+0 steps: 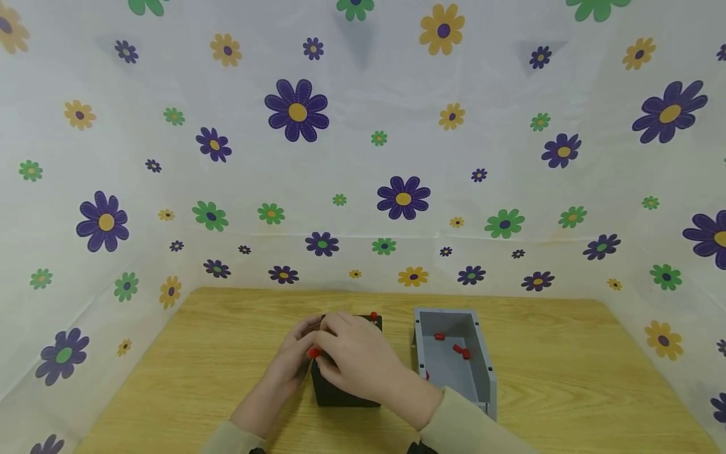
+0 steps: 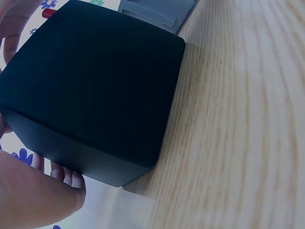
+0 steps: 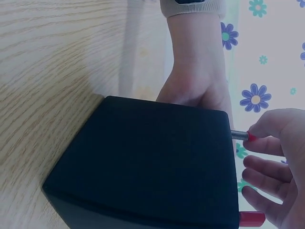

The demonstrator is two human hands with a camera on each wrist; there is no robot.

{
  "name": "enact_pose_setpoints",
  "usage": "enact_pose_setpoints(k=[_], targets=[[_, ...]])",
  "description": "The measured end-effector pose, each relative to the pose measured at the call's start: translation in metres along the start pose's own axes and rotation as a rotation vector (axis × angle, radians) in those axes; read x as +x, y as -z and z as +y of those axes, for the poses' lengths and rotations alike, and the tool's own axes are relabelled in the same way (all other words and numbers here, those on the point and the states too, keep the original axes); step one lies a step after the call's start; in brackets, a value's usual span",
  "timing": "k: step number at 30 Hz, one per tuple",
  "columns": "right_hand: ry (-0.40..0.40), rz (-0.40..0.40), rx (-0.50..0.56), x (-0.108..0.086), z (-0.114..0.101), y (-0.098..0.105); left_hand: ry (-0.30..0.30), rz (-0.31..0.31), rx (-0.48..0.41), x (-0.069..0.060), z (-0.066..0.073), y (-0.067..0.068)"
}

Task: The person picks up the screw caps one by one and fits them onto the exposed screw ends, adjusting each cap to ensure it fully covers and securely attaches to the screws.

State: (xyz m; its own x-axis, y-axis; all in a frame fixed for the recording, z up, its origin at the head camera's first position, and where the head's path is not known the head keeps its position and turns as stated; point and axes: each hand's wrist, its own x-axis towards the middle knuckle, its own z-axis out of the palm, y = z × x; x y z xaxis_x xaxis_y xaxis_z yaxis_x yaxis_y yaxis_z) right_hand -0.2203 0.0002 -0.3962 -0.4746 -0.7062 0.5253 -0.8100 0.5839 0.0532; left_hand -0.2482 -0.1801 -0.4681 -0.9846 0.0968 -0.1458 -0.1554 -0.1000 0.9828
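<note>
A black box [image 1: 346,394] stands on the table with red-capped metal posts along its top. My right hand [image 1: 357,353] is over the box. Between thumb and index finger it pinches a red cap [image 3: 251,137] on a threaded metal post [image 3: 239,135]; its other fingers are loosely bent. My left hand [image 1: 289,359] holds the box's left side, its fingers [image 2: 66,176] partly hidden behind the box. Another red cap [image 1: 374,315] shows at the box's far right corner, and a longer red cap [image 3: 251,219] stands nearer in the right wrist view.
To the right of the box is a grey bin [image 1: 420,340], with several small red caps [image 1: 457,348] lying in it. Both stand on a wood-grain table [image 1: 227,328]. A white flower-print sheet [image 1: 363,164] rises behind and at the sides.
</note>
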Motion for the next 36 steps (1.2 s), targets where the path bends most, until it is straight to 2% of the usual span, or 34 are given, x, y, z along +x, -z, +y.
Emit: enact_pose_setpoints(k=[16,29,36], targets=[[0.005,0.013,-0.023,-0.0025,0.0015,-0.0032,0.000,-0.002,-0.019,0.0006,0.0000,0.0002],[-0.022,-0.077,-0.041,-0.0032,0.0027,-0.0059,-0.001,-0.001,-0.038,0.0008,-0.0012,0.0006],[-0.007,-0.067,-0.043,-0.0064,0.0049,-0.0052,-0.006,0.013,-0.038,0.0008,-0.0006,-0.0008]])
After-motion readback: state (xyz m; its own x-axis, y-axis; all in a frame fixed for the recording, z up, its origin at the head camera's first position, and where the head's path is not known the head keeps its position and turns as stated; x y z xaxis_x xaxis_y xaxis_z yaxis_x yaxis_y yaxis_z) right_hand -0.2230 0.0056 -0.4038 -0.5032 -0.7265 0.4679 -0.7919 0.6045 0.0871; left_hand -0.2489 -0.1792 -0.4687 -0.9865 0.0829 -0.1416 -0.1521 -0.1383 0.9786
